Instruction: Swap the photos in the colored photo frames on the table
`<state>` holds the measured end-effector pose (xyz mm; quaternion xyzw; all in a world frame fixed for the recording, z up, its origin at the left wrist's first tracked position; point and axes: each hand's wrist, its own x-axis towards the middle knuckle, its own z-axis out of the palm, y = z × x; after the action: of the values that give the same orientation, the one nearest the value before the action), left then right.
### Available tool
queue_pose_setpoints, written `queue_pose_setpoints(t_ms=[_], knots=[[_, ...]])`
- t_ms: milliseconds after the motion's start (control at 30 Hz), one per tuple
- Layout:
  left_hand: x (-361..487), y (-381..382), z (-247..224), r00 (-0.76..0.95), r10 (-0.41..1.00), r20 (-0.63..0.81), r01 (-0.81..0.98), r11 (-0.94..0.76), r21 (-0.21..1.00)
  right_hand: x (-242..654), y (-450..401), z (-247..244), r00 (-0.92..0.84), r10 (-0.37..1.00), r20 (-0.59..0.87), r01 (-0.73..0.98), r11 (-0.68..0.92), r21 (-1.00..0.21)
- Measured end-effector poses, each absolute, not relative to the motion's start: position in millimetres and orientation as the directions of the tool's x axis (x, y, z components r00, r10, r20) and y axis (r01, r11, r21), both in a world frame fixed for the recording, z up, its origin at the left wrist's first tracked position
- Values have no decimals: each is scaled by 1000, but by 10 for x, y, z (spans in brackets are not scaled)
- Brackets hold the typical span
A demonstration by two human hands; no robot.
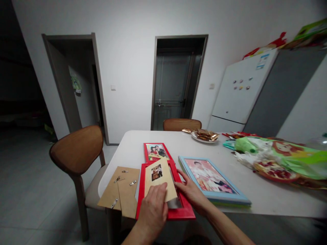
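Observation:
A red picture frame [181, 213] lies at the table's near edge, with a cream card [167, 177] tilted over its opening. A small photo [156, 172] shows on the card. My left hand [154, 203] has its fingers together on the card's lower part, holding it. On the right side of the frame, my right hand [190, 190] grips the border, thumb near the card's edge. Just behind is a second red frame [146, 151] with a photo of two people, partly covered. To the left lie brown backing boards [129, 197] with metal clips.
Light blue picture frames [224, 196] are stacked at the right. Farther back stands a plate [196, 139] of wrapped packets. Plastic bags [286, 149] and a bowl of red-and-white pieces [276, 172] fill the right end. A wooden chair [79, 149] stands left of the table.

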<state>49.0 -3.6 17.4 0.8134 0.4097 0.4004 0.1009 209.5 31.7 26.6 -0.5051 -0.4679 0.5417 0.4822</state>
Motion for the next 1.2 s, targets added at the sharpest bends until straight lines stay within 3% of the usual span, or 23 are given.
queue_pose_setpoints(t_ms=[67,133,300,433,667,733,900,1067,1200], knots=[[390,-20,224,231,755,613,585,-612,533,2170,376,151,5,996,-92,73,-93,-993],[244,2,295,55,806,589,566,-511,646,2236,424,60,32,996,-89,188,-93,-978],[-136,19,315,-217,931,293,348,-207,914,2313,494,-10,94,995,36,504,-16,-864],[-301,-39,148,-206,962,178,169,-144,975,2329,506,1,40,980,196,717,108,-688],[-333,-25,69,-126,991,45,-49,-52,997,2211,418,23,-57,955,292,898,177,-403],[-321,6,81,-106,994,10,-129,-24,991,2112,365,68,-103,944,314,878,235,-418],[-295,29,142,-57,996,-75,-294,54,954,1851,268,176,-181,942,284,667,330,-668],[-201,-17,239,-51,996,-74,-386,48,921,1679,328,146,-105,992,74,303,103,-947],[-47,-41,223,21,998,-52,-436,56,898,1654,350,182,-14,999,-36,-130,-38,-991]])
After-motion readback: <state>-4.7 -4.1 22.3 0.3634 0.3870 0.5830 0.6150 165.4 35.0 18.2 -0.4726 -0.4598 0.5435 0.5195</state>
